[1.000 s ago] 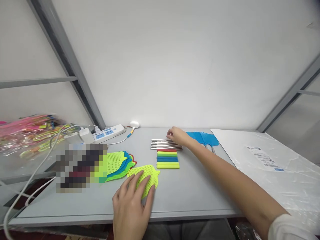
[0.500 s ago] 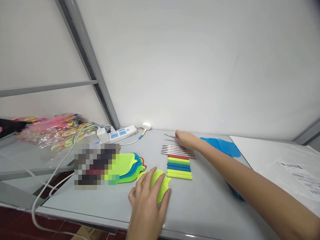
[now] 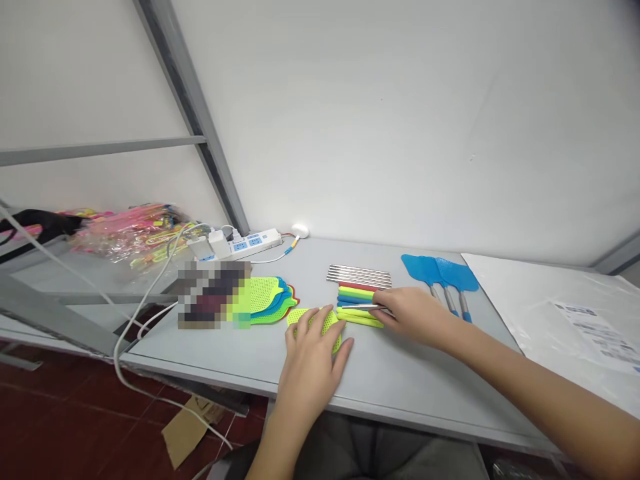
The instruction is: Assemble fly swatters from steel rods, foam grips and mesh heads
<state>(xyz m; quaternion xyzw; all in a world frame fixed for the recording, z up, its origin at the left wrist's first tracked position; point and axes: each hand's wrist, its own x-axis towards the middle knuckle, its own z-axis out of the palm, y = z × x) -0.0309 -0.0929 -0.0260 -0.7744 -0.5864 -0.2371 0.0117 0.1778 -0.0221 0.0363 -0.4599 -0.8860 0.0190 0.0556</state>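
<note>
My left hand (image 3: 313, 353) lies with spread fingers on a yellow-green perforated fly swatter head (image 3: 295, 317), flat on the table. My right hand (image 3: 413, 312) pinches a thin metal rod (image 3: 361, 307), which points left towards that head and passes over a row of coloured handle sleeves (image 3: 354, 291) in red, green, blue and yellow. Behind the sleeves, several more metal rods (image 3: 359, 274) lie side by side. Left of my left hand is a fanned stack of swatter heads (image 3: 265, 292) in yellow, blue, green and red.
Blue fly swatters (image 3: 423, 268) lie at the back right, beside a white plastic sheet (image 3: 540, 300). A power strip (image 3: 255, 244) with plugs and cables stands at the back left. Bagged pink and yellow items (image 3: 135, 233) sit on the left surface. Cardboard (image 3: 187, 427) lies on the floor.
My right hand has come forward from behind the rod row to the sleeves, carrying the metal rod. My left hand stays on the yellow-green head. The view has shifted, uncovering the blue swatters.
</note>
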